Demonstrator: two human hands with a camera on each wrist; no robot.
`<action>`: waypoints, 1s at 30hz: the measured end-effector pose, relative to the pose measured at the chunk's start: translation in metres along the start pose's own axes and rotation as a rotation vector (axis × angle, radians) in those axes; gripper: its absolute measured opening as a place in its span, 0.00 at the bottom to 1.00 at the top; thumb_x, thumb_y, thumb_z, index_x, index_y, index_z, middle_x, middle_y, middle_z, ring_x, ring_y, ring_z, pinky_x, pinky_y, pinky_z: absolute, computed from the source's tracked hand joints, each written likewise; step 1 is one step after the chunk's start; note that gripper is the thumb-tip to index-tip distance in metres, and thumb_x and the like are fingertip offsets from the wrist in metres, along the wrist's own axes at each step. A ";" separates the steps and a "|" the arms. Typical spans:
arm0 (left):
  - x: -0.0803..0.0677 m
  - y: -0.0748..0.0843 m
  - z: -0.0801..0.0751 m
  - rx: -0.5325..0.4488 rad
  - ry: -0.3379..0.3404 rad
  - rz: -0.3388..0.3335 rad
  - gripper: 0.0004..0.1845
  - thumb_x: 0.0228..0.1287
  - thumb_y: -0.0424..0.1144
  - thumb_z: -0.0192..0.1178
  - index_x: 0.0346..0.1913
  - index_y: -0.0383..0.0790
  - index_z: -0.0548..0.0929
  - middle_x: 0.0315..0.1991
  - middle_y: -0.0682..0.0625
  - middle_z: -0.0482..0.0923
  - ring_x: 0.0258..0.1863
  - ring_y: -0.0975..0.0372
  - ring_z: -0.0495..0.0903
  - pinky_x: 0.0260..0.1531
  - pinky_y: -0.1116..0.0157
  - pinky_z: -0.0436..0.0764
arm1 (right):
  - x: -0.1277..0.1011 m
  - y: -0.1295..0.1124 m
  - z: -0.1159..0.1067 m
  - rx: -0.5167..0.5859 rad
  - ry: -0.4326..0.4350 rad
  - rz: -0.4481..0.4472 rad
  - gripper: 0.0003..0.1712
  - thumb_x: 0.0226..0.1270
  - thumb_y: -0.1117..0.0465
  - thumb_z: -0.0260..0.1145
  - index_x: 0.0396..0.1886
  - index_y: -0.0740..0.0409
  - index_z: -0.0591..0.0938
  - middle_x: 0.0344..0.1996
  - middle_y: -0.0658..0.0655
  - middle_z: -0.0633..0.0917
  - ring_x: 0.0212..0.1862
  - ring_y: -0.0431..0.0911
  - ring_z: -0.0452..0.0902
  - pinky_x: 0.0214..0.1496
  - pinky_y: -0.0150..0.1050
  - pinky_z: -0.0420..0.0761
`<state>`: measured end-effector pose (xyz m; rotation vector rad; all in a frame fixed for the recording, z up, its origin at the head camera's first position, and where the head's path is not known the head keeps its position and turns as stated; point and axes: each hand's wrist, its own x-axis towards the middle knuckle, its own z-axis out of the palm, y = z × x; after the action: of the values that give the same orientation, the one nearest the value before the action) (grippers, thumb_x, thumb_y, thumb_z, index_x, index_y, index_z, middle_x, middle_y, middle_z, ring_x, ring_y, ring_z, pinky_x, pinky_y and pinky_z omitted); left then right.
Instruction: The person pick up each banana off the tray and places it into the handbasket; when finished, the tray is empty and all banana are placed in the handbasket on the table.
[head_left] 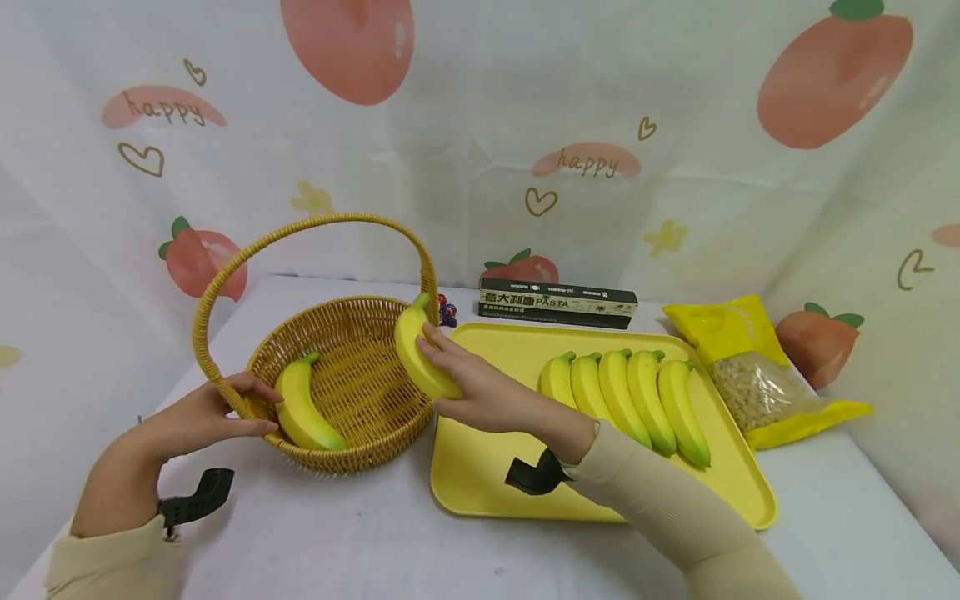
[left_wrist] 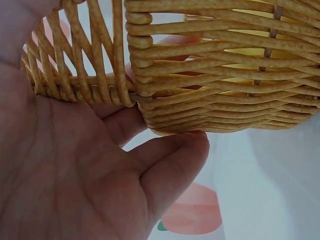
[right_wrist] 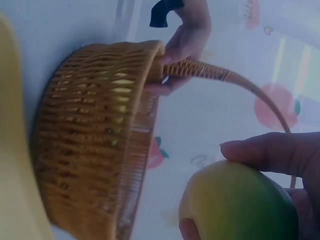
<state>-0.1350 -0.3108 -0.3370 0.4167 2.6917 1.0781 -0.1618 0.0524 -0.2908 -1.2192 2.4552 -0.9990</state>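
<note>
A round wicker basket point(head_left: 367, 450) with a tall hoop handle stands on the left of the table. My left hand point(head_left: 217, 412) grips its near left rim at the foot of the handle; in the left wrist view the thumb presses the woven wall from outside. One banana point(head_left: 303, 408) lies inside, against the left wall. My right hand point(head_left: 480, 383) holds another banana point(head_left: 420, 354) over the basket's right rim, fingers and thumb around it, stem pointing up. In the right wrist view, that banana's greenish end point(right_wrist: 240, 205) faces the camera.
A yellow tray point(head_left: 495, 483) right of the basket carries several bananas point(head_left: 630, 396) in a row. Behind it lies a black pasta box point(head_left: 558, 304); a yellow bag of pasta point(head_left: 757, 375) leans at its right edge. Small wrapped items point(head_left: 446, 310) sit behind the basket.
</note>
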 end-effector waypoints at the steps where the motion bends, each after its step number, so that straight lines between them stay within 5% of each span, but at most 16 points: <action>1: 0.000 0.000 0.000 0.001 0.001 0.001 0.17 0.58 0.39 0.64 0.48 0.36 0.77 0.44 0.45 0.76 0.39 0.72 0.71 0.37 0.73 0.75 | 0.004 -0.002 0.000 -0.011 -0.023 -0.007 0.41 0.64 0.67 0.59 0.72 0.65 0.50 0.74 0.58 0.41 0.75 0.50 0.38 0.73 0.46 0.52; 8: 0.005 0.002 0.004 -0.011 -0.015 -0.003 0.18 0.58 0.41 0.64 0.49 0.37 0.77 0.46 0.45 0.76 0.41 0.73 0.69 0.38 0.71 0.76 | 0.039 -0.003 0.004 -0.044 -0.130 0.021 0.42 0.62 0.64 0.62 0.72 0.62 0.52 0.74 0.58 0.45 0.74 0.49 0.44 0.70 0.40 0.60; 12: 0.005 0.003 0.002 0.008 -0.012 -0.019 0.18 0.57 0.42 0.64 0.49 0.38 0.77 0.46 0.46 0.75 0.42 0.75 0.68 0.38 0.68 0.76 | 0.061 0.003 0.008 0.024 -0.141 0.081 0.42 0.60 0.62 0.65 0.72 0.58 0.55 0.74 0.55 0.50 0.73 0.47 0.51 0.62 0.33 0.64; 16: 0.002 0.002 0.001 0.022 -0.010 -0.037 0.18 0.57 0.42 0.64 0.49 0.38 0.77 0.46 0.46 0.75 0.41 0.74 0.68 0.38 0.68 0.76 | 0.082 0.004 0.013 0.096 -0.161 0.127 0.42 0.59 0.61 0.67 0.71 0.55 0.58 0.73 0.52 0.56 0.54 0.41 0.69 0.50 0.28 0.65; 20: 0.000 0.001 0.001 0.018 -0.004 -0.024 0.18 0.58 0.41 0.64 0.49 0.37 0.77 0.46 0.46 0.76 0.41 0.74 0.69 0.37 0.71 0.76 | 0.102 0.004 0.020 0.146 -0.177 0.174 0.41 0.59 0.61 0.67 0.71 0.53 0.60 0.71 0.51 0.62 0.35 0.40 0.67 0.40 0.27 0.68; 24: -0.001 0.000 0.001 0.019 0.004 0.007 0.16 0.58 0.39 0.64 0.48 0.38 0.77 0.45 0.46 0.76 0.40 0.74 0.70 0.37 0.73 0.75 | 0.118 0.003 0.028 0.235 -0.195 0.228 0.41 0.59 0.62 0.66 0.71 0.53 0.60 0.57 0.54 0.74 0.30 0.39 0.68 0.32 0.27 0.71; 27: -0.001 -0.001 0.001 0.020 0.007 0.012 0.16 0.58 0.39 0.64 0.48 0.38 0.77 0.45 0.46 0.76 0.40 0.74 0.70 0.37 0.73 0.75 | 0.129 0.001 0.033 0.272 -0.186 0.261 0.40 0.59 0.62 0.66 0.70 0.54 0.61 0.49 0.54 0.73 0.29 0.39 0.67 0.29 0.28 0.71; 30: 0.000 -0.002 0.000 0.022 0.008 0.012 0.15 0.58 0.39 0.64 0.46 0.38 0.78 0.44 0.47 0.76 0.40 0.74 0.70 0.37 0.72 0.75 | 0.136 0.002 0.038 0.304 -0.174 0.295 0.39 0.60 0.62 0.66 0.70 0.56 0.61 0.55 0.55 0.73 0.31 0.39 0.68 0.29 0.28 0.71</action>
<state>-0.1355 -0.3119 -0.3386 0.4338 2.7134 1.0567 -0.2307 -0.0700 -0.3076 -0.7848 2.1691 -1.0793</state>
